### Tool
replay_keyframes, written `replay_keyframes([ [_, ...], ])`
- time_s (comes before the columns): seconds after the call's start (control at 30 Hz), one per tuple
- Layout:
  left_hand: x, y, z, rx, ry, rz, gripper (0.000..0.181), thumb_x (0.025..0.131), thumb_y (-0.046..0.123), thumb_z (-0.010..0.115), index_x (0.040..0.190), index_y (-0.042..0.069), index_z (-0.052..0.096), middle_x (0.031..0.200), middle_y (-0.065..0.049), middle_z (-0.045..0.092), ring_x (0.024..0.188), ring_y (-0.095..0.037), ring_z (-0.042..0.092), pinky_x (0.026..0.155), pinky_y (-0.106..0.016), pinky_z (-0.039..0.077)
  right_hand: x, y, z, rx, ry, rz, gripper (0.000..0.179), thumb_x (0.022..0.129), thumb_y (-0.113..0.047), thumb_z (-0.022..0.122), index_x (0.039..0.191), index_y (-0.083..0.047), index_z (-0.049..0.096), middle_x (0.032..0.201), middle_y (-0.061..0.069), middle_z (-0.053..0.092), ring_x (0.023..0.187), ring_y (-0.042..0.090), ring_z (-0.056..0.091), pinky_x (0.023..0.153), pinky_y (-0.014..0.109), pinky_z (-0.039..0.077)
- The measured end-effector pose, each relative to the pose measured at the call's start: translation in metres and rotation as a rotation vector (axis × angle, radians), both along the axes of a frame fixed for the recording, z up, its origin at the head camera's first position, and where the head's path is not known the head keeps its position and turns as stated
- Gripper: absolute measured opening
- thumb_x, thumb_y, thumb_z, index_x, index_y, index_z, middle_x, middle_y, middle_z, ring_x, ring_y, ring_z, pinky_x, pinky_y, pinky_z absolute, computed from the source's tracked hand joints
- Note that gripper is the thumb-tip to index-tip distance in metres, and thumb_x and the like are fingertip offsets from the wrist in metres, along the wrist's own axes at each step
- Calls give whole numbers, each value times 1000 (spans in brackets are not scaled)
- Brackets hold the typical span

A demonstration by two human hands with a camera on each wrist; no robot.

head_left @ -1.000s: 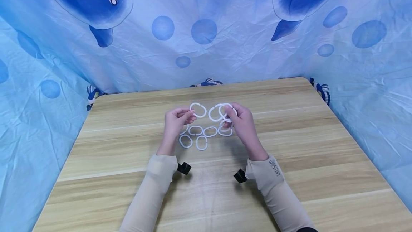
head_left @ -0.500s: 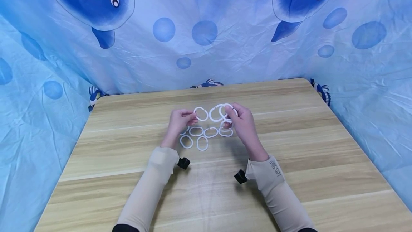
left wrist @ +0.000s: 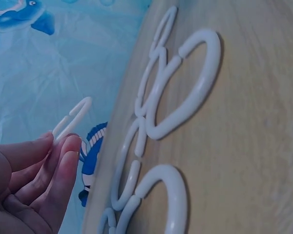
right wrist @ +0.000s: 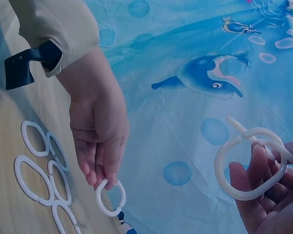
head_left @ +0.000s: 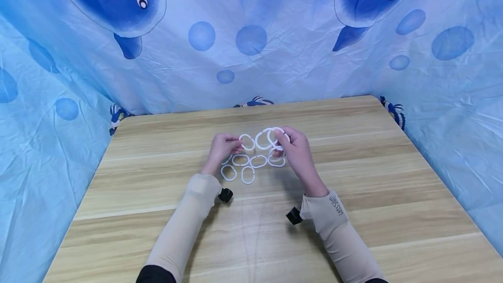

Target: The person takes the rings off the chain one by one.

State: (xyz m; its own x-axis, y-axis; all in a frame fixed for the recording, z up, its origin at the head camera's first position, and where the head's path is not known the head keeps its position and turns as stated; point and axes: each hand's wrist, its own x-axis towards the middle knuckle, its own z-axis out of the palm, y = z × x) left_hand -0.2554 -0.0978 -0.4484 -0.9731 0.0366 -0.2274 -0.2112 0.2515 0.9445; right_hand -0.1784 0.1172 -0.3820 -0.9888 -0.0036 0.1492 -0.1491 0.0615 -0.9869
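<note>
My left hand [head_left: 225, 146] pinches one white oval plastic link [right wrist: 107, 213] between thumb and fingertips, holding it above the table. The link has a small gap in its side, seen in the left wrist view. Opposite it, my right hand [head_left: 297, 150] grips a few more white links [right wrist: 219, 168] that overlap and appear joined; its fingers hide part of them. In the head view the left hand's link is close to the right hand's leftmost link; whether they touch I cannot tell. Several similar links [left wrist: 214, 58] lie on the table below both hands.
The wooden table [head_left: 373, 178] extends around the hands. A blue dolphin-print cloth [head_left: 294, 56] hangs behind and at both sides. Black wrist camera mounts [head_left: 294, 215] sit low by each cuff.
My left hand has moved right with its link, narrowing the distance to the right hand's links. The right hand has hardly moved, and the links on the table stay where they were.
</note>
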Motion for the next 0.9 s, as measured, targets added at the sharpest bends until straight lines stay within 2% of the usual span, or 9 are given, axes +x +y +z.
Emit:
replay_keyframes([
  [0.33,-6,2,-7,-57,-14,-45,24,90,3,65,111,-9,66,92,-23,72,60,-9,67,67,-27,62,-1,-1,-1,5,-6,3,30,99,-17,55,87,10,58,65,-3,55,51,6,57,52,21,56],
  [0.53,-6,4,-12,-84,-2,-60,21,90,2,65,107,-10,66,90,-23,72,60,-9,67,65,-24,61,0,-2,-1,6,-15,2,30,99,-18,55,85,8,59,66,-3,56,51,7,57,52,21,56],
  [0.73,-4,7,-12,-103,-4,-59,19,88,0,66,103,-11,67,87,-22,72,57,-8,65,63,-24,61,-1,-1,-2,-4,-18,0,30,99,-18,55,85,8,58,65,-3,55,50,7,56,51,21,56],
  [0.9,-1,10,-8,-192,6,-57,16,87,0,68,100,-8,70,88,-21,73,58,-8,63,62,-22,60,-2,1,-3,-1,-20,7,31,99,-18,55,87,10,58,66,-3,56,51,7,56,52,21,56],
])
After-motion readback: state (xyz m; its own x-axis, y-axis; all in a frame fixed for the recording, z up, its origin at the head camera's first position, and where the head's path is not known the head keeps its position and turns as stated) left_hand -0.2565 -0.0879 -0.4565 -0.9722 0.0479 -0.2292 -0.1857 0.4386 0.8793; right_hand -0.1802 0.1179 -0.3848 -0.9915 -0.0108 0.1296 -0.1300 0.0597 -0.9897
